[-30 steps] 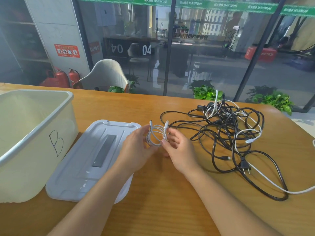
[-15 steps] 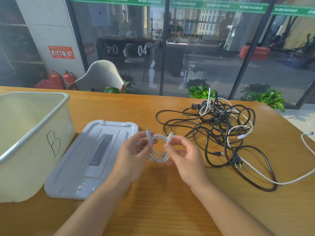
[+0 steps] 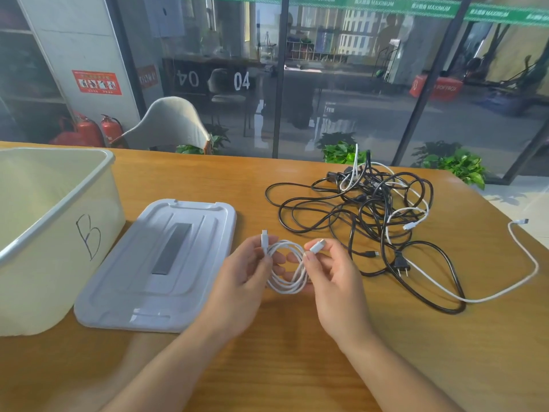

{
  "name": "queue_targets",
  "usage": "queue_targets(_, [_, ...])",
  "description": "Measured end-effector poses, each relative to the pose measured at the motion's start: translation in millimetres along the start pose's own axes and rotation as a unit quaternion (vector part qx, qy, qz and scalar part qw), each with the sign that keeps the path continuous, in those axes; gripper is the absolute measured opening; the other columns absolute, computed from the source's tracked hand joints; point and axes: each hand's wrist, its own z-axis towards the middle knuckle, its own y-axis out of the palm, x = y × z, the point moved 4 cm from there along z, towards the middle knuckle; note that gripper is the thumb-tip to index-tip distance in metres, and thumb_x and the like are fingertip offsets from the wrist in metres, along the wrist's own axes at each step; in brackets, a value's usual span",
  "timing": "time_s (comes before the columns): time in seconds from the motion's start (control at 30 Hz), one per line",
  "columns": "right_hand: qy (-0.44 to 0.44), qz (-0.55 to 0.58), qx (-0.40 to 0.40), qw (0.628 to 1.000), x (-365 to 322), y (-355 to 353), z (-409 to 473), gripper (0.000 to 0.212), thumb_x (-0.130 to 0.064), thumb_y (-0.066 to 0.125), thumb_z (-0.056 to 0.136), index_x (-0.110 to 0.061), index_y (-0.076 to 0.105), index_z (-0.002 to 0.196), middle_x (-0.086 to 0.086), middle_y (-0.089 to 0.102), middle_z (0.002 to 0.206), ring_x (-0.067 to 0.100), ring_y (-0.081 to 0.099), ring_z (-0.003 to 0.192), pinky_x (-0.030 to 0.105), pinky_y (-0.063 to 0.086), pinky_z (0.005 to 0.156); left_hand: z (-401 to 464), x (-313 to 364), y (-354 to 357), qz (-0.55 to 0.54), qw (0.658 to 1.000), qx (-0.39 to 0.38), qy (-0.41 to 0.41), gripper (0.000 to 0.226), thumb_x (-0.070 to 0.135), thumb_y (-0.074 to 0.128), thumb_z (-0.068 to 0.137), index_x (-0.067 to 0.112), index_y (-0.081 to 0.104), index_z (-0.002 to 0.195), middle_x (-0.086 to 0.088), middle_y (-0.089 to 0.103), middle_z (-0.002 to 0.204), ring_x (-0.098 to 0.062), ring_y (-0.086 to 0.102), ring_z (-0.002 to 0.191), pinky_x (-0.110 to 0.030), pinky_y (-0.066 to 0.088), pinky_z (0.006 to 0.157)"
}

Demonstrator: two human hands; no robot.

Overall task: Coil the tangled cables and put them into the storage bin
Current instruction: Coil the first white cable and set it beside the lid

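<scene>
The storage bin [image 3: 56, 233] stands left of the lid [image 3: 160, 263], open. Right of the lid, the left hand [image 3: 246, 281] and right hand [image 3: 332, 281] each pinch one end of the coiled white cable [image 3: 286, 275] — light, limp, springy; grip across all loops. The tangled cables [image 3: 371, 221] lie farther right.

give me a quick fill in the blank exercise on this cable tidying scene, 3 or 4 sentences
1. Both hands, left and right, hold a coiled cable whose colour is ____.
2. The letter written on the storage bin is ____.
3. The bin's lid lies flat on the ____.
4. The two-pin plug in the tangled pile ends a cable coloured ____.

Missing words: white; B; table; black
</scene>
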Motion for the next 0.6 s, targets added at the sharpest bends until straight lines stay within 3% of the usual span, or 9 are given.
queue_targets(0.1, [0.017, 0.012, 0.003, 1.000, 2, -3, 2, 0.023, -0.020, 0.054, 0.108, -0.038, 0.062, 0.096, 0.006, 0.077, 0.090, 0.025, 0.075, 0.085, 0.055, 0.062, 0.078, 0, 0, 1, 0.023, 1.000, 0.011, 0.016, 0.034, -0.004, 0.046, 0.106, 0.020, 0.064, 0.120, 0.003, 0.071, 0.090, -0.014, 0.070, 0.082, -0.035, 0.059, 0.076])
queue_targets(0.3, [0.073, 0.130, 0.052, 0.987, 6, -12, 9, 0.015, -0.007, 0.049, 0.109, -0.015, 0.061, 0.110, 0.007, 0.080, 0.098, 0.023, 0.078, 0.090, 0.035, 0.062, 0.068, 5, 4, -1, 0.034, 0.998, 0.034, 0.044, 0.033, 0.014, 0.044, 0.096, 0.027, 0.064, 0.118, 0.007, 0.065, 0.086, -0.015, 0.063, 0.081, -0.044, 0.055, 0.079])
queue_targets(0.47, [0.129, 0.128, 0.025, 0.983, 14, -9, 15, 0.025, -0.011, 0.058, 0.106, -0.027, 0.061, 0.125, 0.009, 0.079, 0.093, 0.023, 0.078, 0.085, 0.034, 0.063, 0.069, 3, 3, 0, 0.033, 0.999, 0.017, 0.036, 0.033, 0.012, 0.045, 0.097, 0.028, 0.065, 0.119, 0.006, 0.066, 0.088, -0.014, 0.064, 0.079, -0.037, 0.057, 0.076])
queue_targets(0.6, [0.172, 0.135, 0.013, 0.976, 17, -13, 15, 0.018, -0.015, 0.068, 0.101, -0.014, 0.063, 0.118, 0.010, 0.081, 0.093, 0.024, 0.079, 0.082, 0.030, 0.062, 0.066, 2, 2, -5, 0.033, 0.999, 0.011, 0.023, 0.037, -0.002, 0.045, 0.105, 0.023, 0.066, 0.121, 0.004, 0.068, 0.091, -0.014, 0.065, 0.081, -0.031, 0.055, 0.075])
